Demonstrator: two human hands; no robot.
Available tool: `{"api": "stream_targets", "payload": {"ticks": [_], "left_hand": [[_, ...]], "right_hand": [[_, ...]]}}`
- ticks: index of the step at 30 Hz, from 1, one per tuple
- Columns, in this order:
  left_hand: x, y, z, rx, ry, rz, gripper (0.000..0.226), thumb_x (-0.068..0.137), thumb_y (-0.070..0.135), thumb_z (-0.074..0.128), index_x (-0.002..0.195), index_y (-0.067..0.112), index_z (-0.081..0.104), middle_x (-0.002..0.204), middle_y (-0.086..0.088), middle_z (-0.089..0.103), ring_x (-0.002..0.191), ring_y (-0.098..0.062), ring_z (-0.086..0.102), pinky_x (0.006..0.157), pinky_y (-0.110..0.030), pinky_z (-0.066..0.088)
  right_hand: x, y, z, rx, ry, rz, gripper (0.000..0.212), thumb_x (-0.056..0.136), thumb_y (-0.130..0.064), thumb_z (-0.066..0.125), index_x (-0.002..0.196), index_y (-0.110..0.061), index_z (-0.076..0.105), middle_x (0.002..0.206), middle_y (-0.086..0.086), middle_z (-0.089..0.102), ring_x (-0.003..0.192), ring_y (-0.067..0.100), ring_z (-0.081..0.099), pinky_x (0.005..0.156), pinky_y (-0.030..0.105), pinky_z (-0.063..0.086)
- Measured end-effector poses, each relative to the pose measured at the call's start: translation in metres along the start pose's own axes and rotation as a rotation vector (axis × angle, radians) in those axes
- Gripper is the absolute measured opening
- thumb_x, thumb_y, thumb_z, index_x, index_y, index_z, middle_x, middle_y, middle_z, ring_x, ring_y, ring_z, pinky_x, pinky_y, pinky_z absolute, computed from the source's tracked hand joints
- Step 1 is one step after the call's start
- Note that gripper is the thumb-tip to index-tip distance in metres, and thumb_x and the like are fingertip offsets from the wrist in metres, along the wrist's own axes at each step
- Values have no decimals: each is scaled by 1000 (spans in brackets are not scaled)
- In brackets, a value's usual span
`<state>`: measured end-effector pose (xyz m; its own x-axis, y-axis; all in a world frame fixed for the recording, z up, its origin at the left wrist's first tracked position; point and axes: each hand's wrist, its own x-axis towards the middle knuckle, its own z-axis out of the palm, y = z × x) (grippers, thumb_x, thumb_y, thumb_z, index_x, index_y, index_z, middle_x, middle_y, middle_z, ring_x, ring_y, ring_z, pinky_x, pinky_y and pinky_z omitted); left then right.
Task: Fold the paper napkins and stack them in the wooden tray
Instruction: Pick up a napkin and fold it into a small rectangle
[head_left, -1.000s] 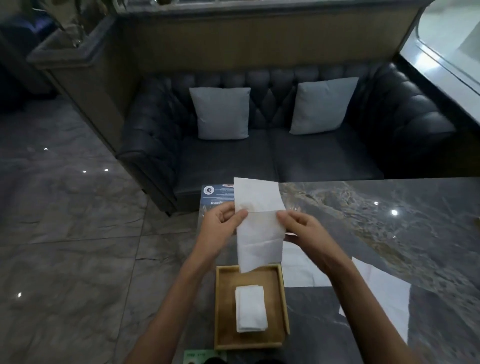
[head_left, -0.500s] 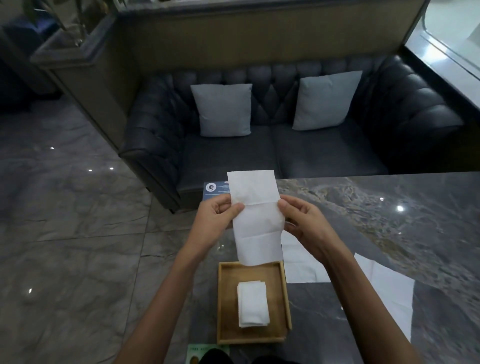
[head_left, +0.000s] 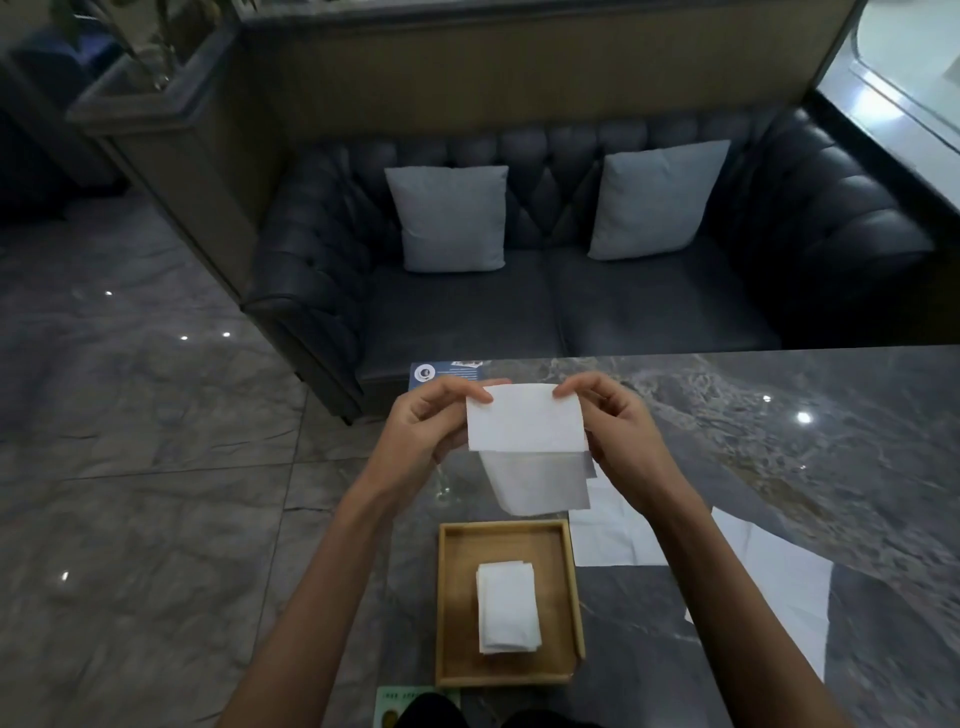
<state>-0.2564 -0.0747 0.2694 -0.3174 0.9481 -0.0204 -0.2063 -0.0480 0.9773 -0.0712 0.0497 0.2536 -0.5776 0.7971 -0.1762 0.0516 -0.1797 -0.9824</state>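
I hold a white paper napkin (head_left: 527, 431) in the air above the table, its top half bent down over the lower half. My left hand (head_left: 431, 421) pinches its upper left corner and my right hand (head_left: 618, 431) pinches its upper right corner. Below it sits the wooden tray (head_left: 452, 597) near the table's left edge. A small stack of folded napkins (head_left: 508, 613) lies inside the tray. Two unfolded napkins lie flat on the table, one (head_left: 613, 540) just right of the tray and another (head_left: 779, 587) further right, partly hidden by my right forearm.
The dark marble table (head_left: 779, 441) stretches to the right. A blue printed card (head_left: 447, 371) lies at its far left corner. A green card (head_left: 400, 706) shows at the near edge. Beyond the table stands a dark sofa (head_left: 571, 301) with two grey cushions.
The upright strip of napkin has been folded: its top part has come down toward me over the lower part, and both hands have shifted up to the fold's corners.
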Motion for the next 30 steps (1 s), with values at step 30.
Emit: {"api": "stream_targets", "payload": {"ticks": [30], "left_hand": [[11, -11, 7, 203, 476, -137, 21, 102, 21, 57, 85, 14, 68, 83, -1, 73, 76, -13, 69, 69, -37, 57]], "right_hand": [[-12, 25, 2, -173, -191, 191, 37, 84, -45, 76, 113, -24, 73, 107, -4, 78, 98, 18, 75, 85, 36, 60]]}}
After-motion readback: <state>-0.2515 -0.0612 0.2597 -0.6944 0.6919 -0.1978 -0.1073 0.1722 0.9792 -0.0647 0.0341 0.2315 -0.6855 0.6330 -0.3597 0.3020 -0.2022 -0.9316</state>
